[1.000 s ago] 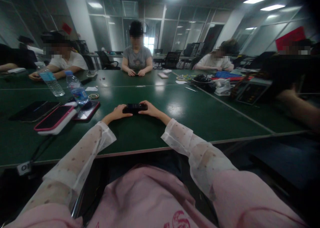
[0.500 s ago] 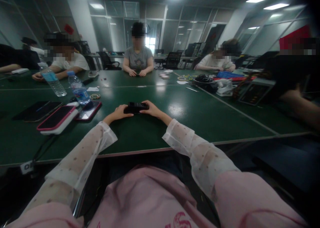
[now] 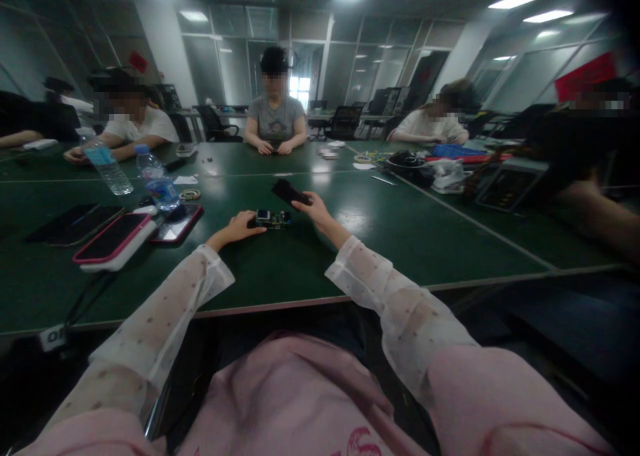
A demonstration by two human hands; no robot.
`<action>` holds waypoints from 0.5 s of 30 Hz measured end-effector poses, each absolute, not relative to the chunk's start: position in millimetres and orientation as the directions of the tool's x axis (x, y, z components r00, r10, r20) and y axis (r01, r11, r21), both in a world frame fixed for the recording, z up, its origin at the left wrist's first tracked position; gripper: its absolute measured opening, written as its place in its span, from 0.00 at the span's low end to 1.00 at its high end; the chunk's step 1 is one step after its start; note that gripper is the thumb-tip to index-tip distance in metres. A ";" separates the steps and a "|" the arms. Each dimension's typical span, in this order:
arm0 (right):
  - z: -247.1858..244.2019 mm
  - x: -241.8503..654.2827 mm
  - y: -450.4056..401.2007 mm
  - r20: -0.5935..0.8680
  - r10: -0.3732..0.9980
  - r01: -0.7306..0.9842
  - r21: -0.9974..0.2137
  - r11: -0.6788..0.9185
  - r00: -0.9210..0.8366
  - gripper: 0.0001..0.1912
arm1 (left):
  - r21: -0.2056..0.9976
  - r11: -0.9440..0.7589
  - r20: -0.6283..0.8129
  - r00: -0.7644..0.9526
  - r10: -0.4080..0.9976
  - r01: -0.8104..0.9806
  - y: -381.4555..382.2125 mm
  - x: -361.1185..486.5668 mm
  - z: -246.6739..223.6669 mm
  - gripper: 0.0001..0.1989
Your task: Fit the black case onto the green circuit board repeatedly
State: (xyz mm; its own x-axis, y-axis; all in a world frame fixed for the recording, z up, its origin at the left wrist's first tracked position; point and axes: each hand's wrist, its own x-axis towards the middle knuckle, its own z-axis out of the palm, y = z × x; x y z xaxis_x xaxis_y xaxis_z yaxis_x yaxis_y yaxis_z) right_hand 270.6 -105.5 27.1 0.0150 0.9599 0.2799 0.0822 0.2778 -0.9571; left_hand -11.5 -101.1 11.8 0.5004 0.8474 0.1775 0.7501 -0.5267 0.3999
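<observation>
A small circuit board (image 3: 274,220) with a little screen at its left end lies on the green table (image 3: 390,243). My left hand (image 3: 239,229) grips the board's left end, thumb along the near side. Up and to the right, my right hand (image 3: 317,211) holds a black cover (image 3: 290,193) by its right end, tilted and apart from the board. The cover's underside is hidden.
Left of my hands are a pink-edged phone (image 3: 113,238) on a white case, another phone (image 3: 179,223), two bottles (image 3: 159,181) and a tape roll (image 3: 190,194). Bags and cables (image 3: 410,161) lie at the right. Across the table sits a person (image 3: 276,119).
My right hand has lifted the black cover off the circuit board, up and to the right. The board's face now shows. My left hand has stayed in place.
</observation>
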 end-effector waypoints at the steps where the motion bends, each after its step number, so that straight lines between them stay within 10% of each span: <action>1: 23.5 271.8 -102.6 0.293 0.954 0.117 -0.951 0.285 0.057 0.36 | 0.372 -0.532 0.179 0.503 0.845 0.761 -100.4 -11.6 10.8 0.34; 15: 9.1 279.5 -95.8 0.267 0.948 0.719 -0.693 0.062 0.175 0.30 | 0.428 -0.508 0.190 0.475 0.859 0.748 -105.9 -8.4 11.6 0.36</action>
